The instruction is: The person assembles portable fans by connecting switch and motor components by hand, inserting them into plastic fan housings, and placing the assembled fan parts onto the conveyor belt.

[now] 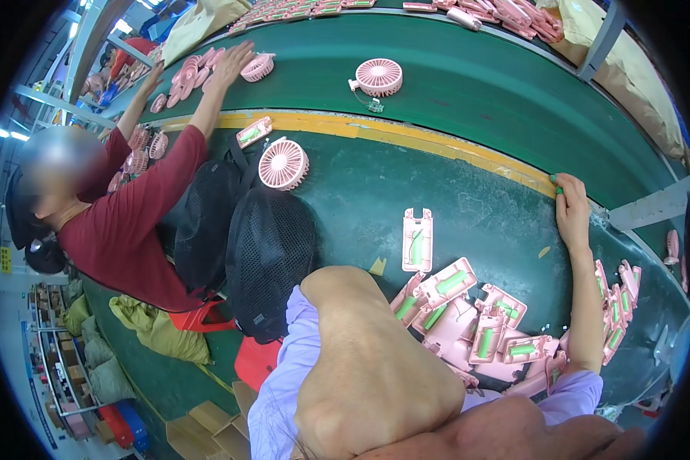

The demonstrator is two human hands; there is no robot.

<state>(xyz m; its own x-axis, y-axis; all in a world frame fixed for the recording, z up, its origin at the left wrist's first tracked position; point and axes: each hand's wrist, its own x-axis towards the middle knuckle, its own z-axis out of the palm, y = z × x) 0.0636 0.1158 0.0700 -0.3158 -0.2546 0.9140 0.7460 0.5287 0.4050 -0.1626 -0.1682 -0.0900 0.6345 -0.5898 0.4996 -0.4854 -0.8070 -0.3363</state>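
Note:
My right hand (572, 201), with green nails, rests at the far right of the green worktable (468, 222). Its fingers are stretched out, touch the yellow edge strip (437, 149) and hold nothing. My left arm is bent up close to the camera, and the left hand (391, 383) looms large at the bottom, its fingers hidden. Between my arms lies a heap of pink handle shells (486, 337) with green cells inside. One pink shell (417, 239) lies apart, just beyond the heap. More shells (619, 314) are piled right of my right forearm.
Beyond the strip runs a green conveyor belt (468, 77) carrying a pink fan (378, 77) with a small circuit board. Another fan (284, 163) sits near black mesh bags (271, 253). At left, a co-worker in a dark red top (130, 230) reaches over pink parts. A metal post (652, 203) stands right.

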